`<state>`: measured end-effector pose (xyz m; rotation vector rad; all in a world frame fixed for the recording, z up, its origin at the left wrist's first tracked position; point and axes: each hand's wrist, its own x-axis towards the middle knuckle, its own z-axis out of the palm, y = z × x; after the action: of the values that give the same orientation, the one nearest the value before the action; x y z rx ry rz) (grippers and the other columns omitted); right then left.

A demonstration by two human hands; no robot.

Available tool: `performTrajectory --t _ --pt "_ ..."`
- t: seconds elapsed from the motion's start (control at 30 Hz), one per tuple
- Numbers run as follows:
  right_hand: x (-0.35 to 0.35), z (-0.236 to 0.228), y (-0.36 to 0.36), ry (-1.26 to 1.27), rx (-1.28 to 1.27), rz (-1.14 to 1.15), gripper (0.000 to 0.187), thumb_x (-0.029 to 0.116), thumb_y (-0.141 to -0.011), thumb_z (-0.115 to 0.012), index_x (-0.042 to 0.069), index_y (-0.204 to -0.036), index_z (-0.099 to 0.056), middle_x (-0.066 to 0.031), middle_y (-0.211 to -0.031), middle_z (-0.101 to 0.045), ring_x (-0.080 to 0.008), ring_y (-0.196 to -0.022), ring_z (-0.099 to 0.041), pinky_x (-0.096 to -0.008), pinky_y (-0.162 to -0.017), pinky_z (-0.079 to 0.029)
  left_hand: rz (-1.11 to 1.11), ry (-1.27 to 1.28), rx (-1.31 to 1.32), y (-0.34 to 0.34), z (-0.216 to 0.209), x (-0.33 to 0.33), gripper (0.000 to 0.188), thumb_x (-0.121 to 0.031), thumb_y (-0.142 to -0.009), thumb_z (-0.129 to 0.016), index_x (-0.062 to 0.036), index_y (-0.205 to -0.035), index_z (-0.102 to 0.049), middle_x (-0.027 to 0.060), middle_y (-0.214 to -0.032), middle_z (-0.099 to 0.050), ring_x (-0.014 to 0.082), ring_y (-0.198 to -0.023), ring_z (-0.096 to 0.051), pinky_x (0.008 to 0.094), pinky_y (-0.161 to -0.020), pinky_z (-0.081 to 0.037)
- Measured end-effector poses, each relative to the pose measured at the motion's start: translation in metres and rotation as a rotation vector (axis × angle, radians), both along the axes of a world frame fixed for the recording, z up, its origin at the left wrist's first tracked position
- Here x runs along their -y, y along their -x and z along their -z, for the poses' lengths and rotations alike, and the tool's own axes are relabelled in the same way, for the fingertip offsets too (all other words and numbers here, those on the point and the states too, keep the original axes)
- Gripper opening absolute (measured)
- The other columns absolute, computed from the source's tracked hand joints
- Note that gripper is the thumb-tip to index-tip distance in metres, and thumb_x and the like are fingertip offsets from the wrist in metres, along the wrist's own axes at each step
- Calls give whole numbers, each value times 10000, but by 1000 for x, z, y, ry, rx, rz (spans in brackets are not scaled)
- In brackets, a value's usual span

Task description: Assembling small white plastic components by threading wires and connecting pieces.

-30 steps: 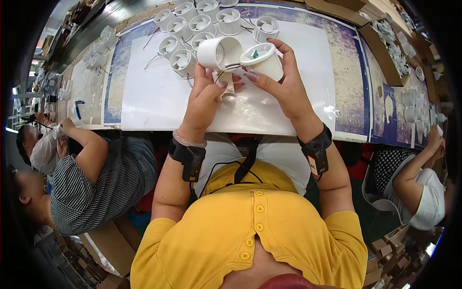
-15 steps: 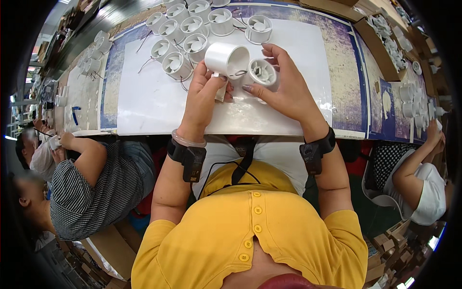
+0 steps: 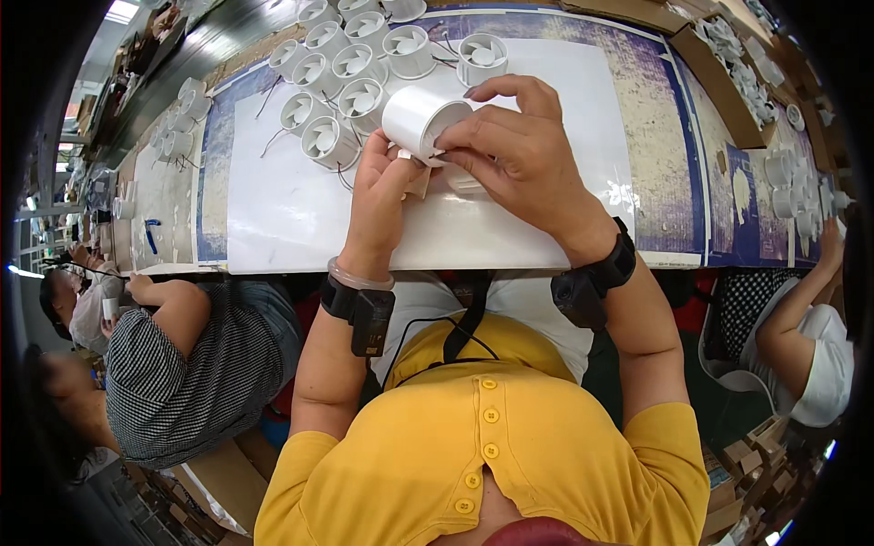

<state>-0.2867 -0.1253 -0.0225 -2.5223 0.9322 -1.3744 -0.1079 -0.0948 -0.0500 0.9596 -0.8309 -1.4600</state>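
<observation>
1. White tube [image 3: 411,121] is held up over the middle of the white sheet [image 3: 519,241], tilted so that its open end faces toward the right edge of the desk [image 3: 657,211]
2. Left hand [image 3: 375,196] is clamped on the lower left side of the tube, fingers curled behind it; a small white piece [image 3: 416,185] sits by its thumb and fingers, just below the tube
3. Right hand [image 3: 533,168] has its thumb and some fingertips drawn near together at the tube's open end, one finger arched above the rim; I cannot tell whether they are clamped on anything
4. Pale part [image 3: 464,183] shows below the right hand's fingers, mostly hidden, its shape unclear
5. White fan units [image 3: 363,102] stand in a close cluster toward the far edge of the desk, left of its middle, vanes facing up, with thin dark wires trailing from several
6. Single fan unit [image 3: 482,60] stands a little apart from that cluster, on the right, near the sheet's far edge
7. Cardboard box [image 3: 726,107] filled with white parts lies by the far right corner of the desk
8. Blue tool [image 3: 151,237] lies well apart from the hands, toward the left, beyond the sheet's left edge
9. Black wrist devices [image 3: 369,325] are strapped to both wrists
</observation>
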Motion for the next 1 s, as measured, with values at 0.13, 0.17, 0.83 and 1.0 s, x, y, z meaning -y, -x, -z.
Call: performTrajectory --t 0.13,0.17,0.83,1.0 --pt "8 0 1 48 47 25 208 113 -685 -770 173 -874 -707 51 -855 -664 -209 -979 -532 -322 -884 -356 -2 46 -29 -9 2 2 394 -28 -832 -495 13 -1219 -433 94 -1151 -564 136 -1003 -558 262 -850 -458" --pt "10 2 0 60 53 24 205 115 -687 -769 175 -873 -708 51 -856 -664 -206 -969 -532 -320 -875 -357 -8 43 -28 -8 3 2 394 -28 -832 -495 13 -1219 -433 94 -1151 -564 136 -1003 -558 262 -850 -458" --pt "4 17 -10 40 36 99 189 79 -685 -735 149 -854 -684 38 -888 -645 -218 -955 -516 -341 -861 -350 24 101 121 -1 7 2 379 20 -860 -553 7 -1226 -458 61 -1144 -573 101 -972 -571 220 -790 -472" --pt "-4 17 -13 121 48 145 159 65 -700 -724 136 -833 -676 -18 -1148 -595 -265 -1128 -460 -378 -955 -334 7 117 158 -5 11 2 375 26 -861 -545 11 -1226 -464 60 -1138 -578 99 -969 -577 222 -795 -477"
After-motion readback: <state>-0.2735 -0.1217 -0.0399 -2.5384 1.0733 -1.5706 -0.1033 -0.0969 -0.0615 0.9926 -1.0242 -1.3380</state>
